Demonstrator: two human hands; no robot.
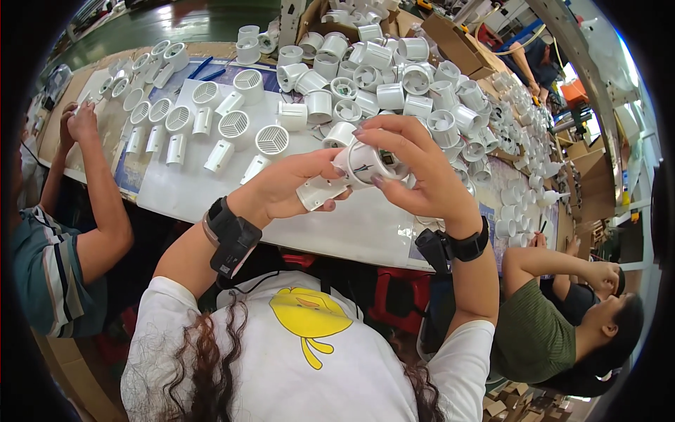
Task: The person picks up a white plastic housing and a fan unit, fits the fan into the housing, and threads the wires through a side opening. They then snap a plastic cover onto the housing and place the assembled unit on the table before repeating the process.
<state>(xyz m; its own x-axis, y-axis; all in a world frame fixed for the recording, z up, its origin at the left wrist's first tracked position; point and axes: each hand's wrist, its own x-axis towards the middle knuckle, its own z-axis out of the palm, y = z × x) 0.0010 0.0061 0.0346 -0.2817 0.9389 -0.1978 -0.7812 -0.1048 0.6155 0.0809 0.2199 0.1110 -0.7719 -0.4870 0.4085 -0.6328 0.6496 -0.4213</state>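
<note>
White housing [362,167]: gripping it between curled left hand [287,184] and right hand [423,169] over the bench [337,231], showing a small dark part [387,158] inside. Beyond, facing rows of vented caps [233,124], then heaped cylinders [390,96], several containing circuit boards [343,86].

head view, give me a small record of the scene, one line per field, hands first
left grip: holds the white round housing near its side piece
right grip: holds the housing's open end
inside: small circuit board, partly visible
left: grille-topped housings in rough rows
beyond: heap of white parts
nearby: striped-top co-worker left, green-top co-worker right
</note>
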